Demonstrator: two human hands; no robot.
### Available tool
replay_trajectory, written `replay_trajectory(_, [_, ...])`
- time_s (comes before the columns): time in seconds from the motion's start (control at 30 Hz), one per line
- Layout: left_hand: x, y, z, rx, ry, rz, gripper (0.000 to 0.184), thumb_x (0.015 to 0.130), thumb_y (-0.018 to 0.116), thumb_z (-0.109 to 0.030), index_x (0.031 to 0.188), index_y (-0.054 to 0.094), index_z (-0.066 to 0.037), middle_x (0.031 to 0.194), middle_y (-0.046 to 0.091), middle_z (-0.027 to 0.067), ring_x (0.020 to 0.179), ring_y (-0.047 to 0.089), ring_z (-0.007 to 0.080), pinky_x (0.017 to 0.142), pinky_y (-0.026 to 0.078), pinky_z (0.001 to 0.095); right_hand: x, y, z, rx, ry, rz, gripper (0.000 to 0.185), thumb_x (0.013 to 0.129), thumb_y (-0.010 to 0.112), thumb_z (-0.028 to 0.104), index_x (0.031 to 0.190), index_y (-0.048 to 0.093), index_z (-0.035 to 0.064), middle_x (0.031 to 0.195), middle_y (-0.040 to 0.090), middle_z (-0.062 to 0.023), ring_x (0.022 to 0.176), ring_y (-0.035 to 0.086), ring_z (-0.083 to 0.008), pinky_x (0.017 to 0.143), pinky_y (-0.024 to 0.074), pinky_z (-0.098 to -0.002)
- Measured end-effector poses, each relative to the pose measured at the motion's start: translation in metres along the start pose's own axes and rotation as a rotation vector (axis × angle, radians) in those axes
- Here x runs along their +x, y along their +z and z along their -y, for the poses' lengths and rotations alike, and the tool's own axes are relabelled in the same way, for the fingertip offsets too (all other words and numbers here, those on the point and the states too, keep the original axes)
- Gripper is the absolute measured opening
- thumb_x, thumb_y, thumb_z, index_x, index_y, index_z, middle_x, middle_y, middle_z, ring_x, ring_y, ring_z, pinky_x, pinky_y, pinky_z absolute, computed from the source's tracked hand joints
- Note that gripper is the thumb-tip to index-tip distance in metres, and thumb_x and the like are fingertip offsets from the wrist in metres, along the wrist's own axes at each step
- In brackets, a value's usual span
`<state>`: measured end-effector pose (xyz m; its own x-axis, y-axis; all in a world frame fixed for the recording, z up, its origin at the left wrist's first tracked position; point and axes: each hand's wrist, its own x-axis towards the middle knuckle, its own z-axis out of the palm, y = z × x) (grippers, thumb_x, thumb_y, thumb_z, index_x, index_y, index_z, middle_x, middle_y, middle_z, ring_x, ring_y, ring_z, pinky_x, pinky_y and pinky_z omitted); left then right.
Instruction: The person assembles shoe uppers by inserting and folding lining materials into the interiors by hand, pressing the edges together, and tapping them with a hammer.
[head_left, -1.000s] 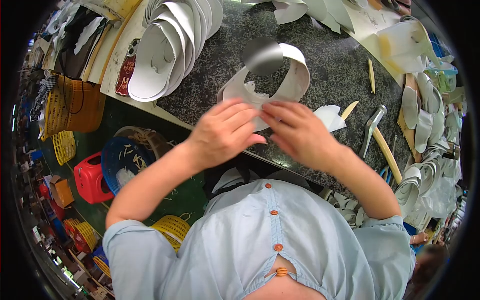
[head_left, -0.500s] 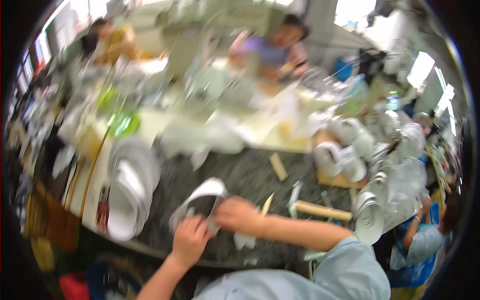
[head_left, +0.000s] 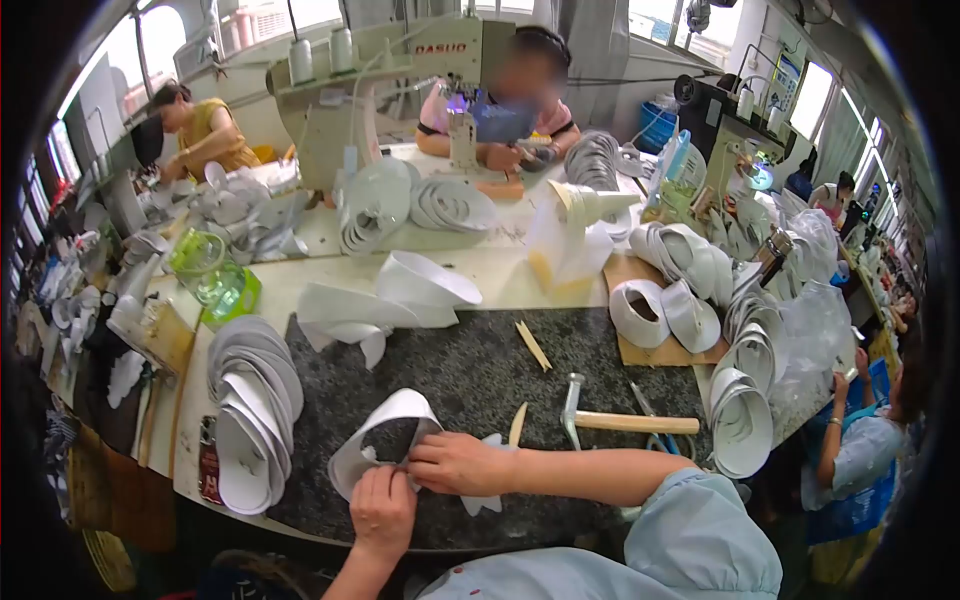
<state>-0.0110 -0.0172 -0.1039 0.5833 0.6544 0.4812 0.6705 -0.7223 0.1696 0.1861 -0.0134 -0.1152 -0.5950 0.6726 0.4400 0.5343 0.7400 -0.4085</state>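
Note:
A white shoe upper (head_left: 402, 403), curved into a loop, stands on the dark mottled work mat (head_left: 420, 365) in front of me. My left hand (head_left: 383, 508) pinches its near edge, fingers closed. At the right end of the same edge my right hand (head_left: 458, 463) also has its fingers closed on it. The fingertips hide the exact spot they grip. Beside my right forearm lies a pointed wooden stick (head_left: 518, 424), and a small white cut piece (head_left: 482, 502) shows partly beneath that arm.
A hammer (head_left: 640, 423) and scissors (head_left: 660, 442) lie to the right. Stacked white uppers (head_left: 250, 420) stand left; more uppers (head_left: 740, 425) line the right edge. Loose white pieces (head_left: 375, 305) lie behind the mat. Across the table a person sits at a sewing machine (head_left: 420, 70).
The view has steadied from blur and shifted slightly. Both hands stay on the white shoe upper, with no clear change of grip.

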Motion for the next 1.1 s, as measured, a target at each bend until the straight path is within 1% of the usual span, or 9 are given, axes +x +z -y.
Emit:
replay_trajectory(0.17, [-0.004, -0.001, 0.002, -0.058, -0.007, -0.027, 0.015, 0.078, 0.068, -0.006, 0.093, 0.064, -0.001, 0.096, 0.063, 0.0109, 0.087, 0.061, 0.0316, 0.075, 0.049, 0.0422, -0.004, -0.004, -0.001, 0.081, -0.033, -0.026, 0.026, 0.082, 0.066, 0.014, 0.104, 0.054, 0.0056, 0.103, 0.056, -0.0118, 0.096, 0.056, -0.0294, 0.082, 0.0481, -0.0397])
replay_trajectory(0.23, [-0.005, -0.003, 0.002, -0.114, -0.040, 0.005, 0.015, 0.079, 0.068, -0.008, 0.092, 0.066, -0.001, 0.097, 0.063, 0.0121, 0.088, 0.061, 0.0326, 0.077, 0.049, 0.0425, -0.008, -0.007, -0.002, 0.013, -0.086, 0.061, 0.024, 0.083, 0.065, 0.014, 0.103, 0.055, 0.0061, 0.104, 0.055, -0.0113, 0.099, 0.055, -0.0295, 0.085, 0.0472, -0.0412])
replay_trajectory(0.37, [-0.002, 0.002, 0.008, -0.183, -0.066, -0.025, 0.013, 0.078, 0.066, -0.006, 0.091, 0.068, -0.001, 0.094, 0.064, 0.0111, 0.090, 0.061, 0.0316, 0.078, 0.048, 0.0430, -0.011, 0.006, -0.002, -0.043, -0.076, -0.011, 0.028, 0.084, 0.062, 0.016, 0.109, 0.056, 0.0042, 0.113, 0.055, -0.0134, 0.103, 0.055, -0.0286, 0.086, 0.0466, -0.0398])
replay_trajectory(0.47, [-0.002, 0.000, 0.001, -0.253, -0.095, -0.020, 0.009, 0.082, 0.062, -0.001, 0.089, 0.066, 0.001, 0.093, 0.064, 0.0149, 0.088, 0.061, 0.0350, 0.079, 0.048, 0.0436, -0.011, 0.004, 0.004, -0.099, -0.084, -0.010, 0.029, 0.084, 0.062, 0.015, 0.109, 0.056, 0.0023, 0.116, 0.055, -0.0144, 0.105, 0.055, -0.0284, 0.087, 0.0464, -0.0392])
replay_trajectory(0.67, [0.001, -0.004, 0.006, -0.242, -0.094, -0.048, 0.008, 0.085, 0.061, -0.003, 0.091, 0.066, 0.001, 0.091, 0.065, 0.0162, 0.089, 0.061, 0.0361, 0.080, 0.049, 0.0440, -0.006, 0.010, 0.005, -0.111, -0.073, -0.080, 0.030, 0.077, 0.063, 0.013, 0.105, 0.058, 0.0021, 0.116, 0.055, -0.0152, 0.103, 0.057, -0.0293, 0.086, 0.0472, -0.0396])
replay_trajectory(0.7, [0.001, -0.001, 0.008, -0.240, -0.120, -0.020, 0.008, 0.085, 0.061, -0.003, 0.091, 0.066, 0.001, 0.091, 0.065, 0.0162, 0.089, 0.061, 0.0361, 0.080, 0.049, 0.0440, -0.006, 0.012, 0.005, -0.092, -0.064, -0.120, 0.024, 0.079, 0.061, 0.014, 0.100, 0.059, 0.0035, 0.112, 0.055, -0.0129, 0.103, 0.056, -0.0285, 0.085, 0.0468, -0.0386])
replay_trajectory(0.83, [0.001, 0.006, 0.013, -0.274, -0.127, -0.094, 0.006, 0.086, 0.061, -0.004, 0.089, 0.064, 0.000, 0.088, 0.064, 0.0171, 0.084, 0.061, 0.0373, 0.076, 0.049, 0.0452, -0.003, 0.017, 0.006, -0.068, -0.039, -0.302, 0.023, 0.076, 0.062, 0.014, 0.097, 0.065, 0.0040, 0.114, 0.055, -0.0144, 0.104, 0.057, -0.0315, 0.084, 0.0472, -0.0423])
replay_trajectory(0.97, [0.005, 0.008, 0.013, -0.214, -0.185, -0.059, 0.006, 0.089, 0.060, -0.008, 0.088, 0.064, -0.004, 0.084, 0.064, 0.0133, 0.080, 0.062, 0.0350, 0.070, 0.048, 0.0447, -0.001, 0.009, 0.018, -0.044, 0.058, -0.146, 0.024, 0.070, 0.063, 0.013, 0.091, 0.066, 0.0021, 0.113, 0.055, -0.0130, 0.110, 0.053, -0.0326, 0.092, 0.0413, -0.0490])
replay_trajectory(1.1, [0.014, 0.006, 0.012, -0.227, -0.310, -0.042, 0.010, 0.089, 0.063, -0.014, 0.083, 0.064, -0.007, 0.081, 0.066, 0.0111, 0.076, 0.063, 0.0332, 0.068, 0.049, 0.0436, 0.001, 0.008, 0.016, -0.117, 0.036, -0.089, 0.023, 0.066, 0.064, 0.010, 0.088, 0.065, 0.0017, 0.114, 0.054, -0.0120, 0.112, 0.051, -0.0319, 0.098, 0.0378, -0.0476])
